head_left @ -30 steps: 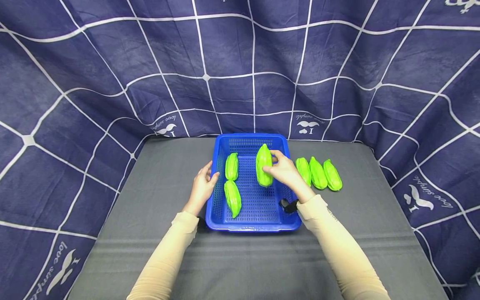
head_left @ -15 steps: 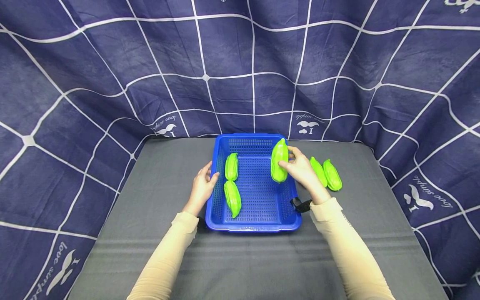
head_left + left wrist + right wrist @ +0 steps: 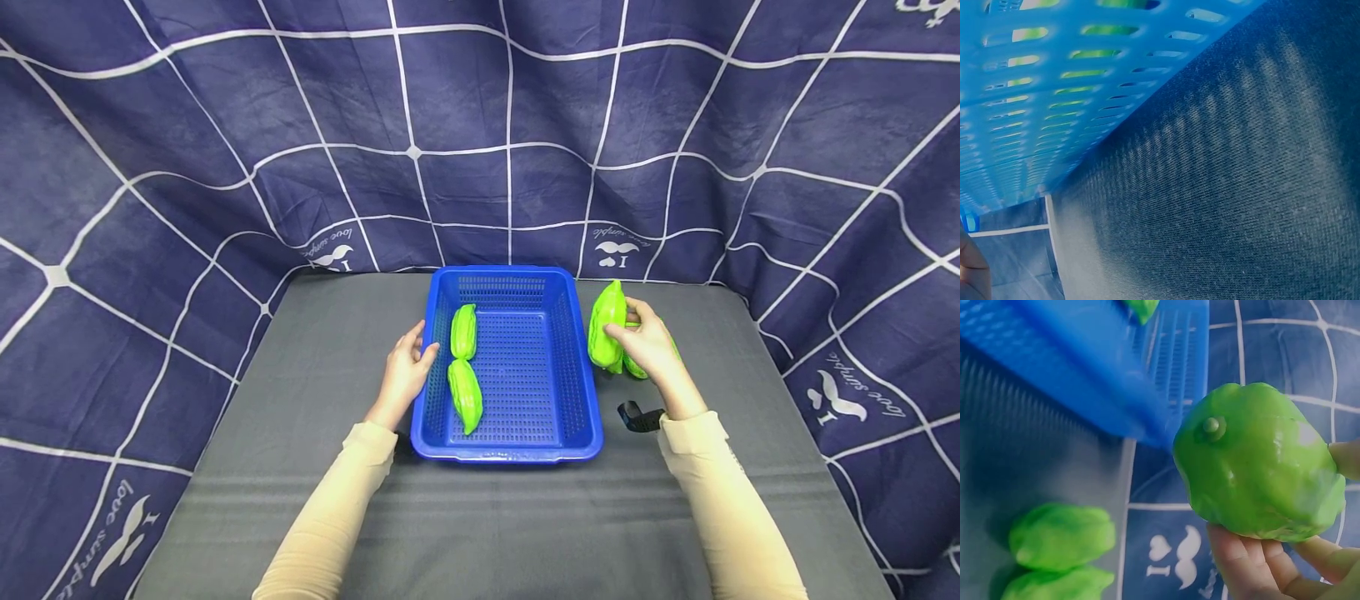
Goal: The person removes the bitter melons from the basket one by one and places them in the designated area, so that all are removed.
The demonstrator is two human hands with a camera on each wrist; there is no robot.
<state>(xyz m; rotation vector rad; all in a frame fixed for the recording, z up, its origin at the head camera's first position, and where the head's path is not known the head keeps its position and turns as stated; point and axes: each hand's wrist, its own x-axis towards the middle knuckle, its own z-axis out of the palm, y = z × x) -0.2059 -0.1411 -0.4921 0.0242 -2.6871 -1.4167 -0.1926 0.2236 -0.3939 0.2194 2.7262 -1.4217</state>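
Note:
My right hand holds a green ridged gourd between thumb and fingers, raised just off the right side of the blue basket. In the right wrist view the held gourd shows a small round stem nub, with fingers below it and the thumb at its right. Beneath that hand, two similar gourds lie side by side on the table, mostly hidden in the head view. At the basket's left rim, my left hand grips the edge, thumb over the top. Inside, two gourds lie end to end along the left wall.
The grey table spreads around the basket. A dark blue curtain with white grid lines hangs behind it and along both sides. A black strap is on the right wrist.
My right hand has carried the held gourd rightward, from above the basket's interior out past its right rim, over the gourds on the table. The left hand and basket have stayed put.

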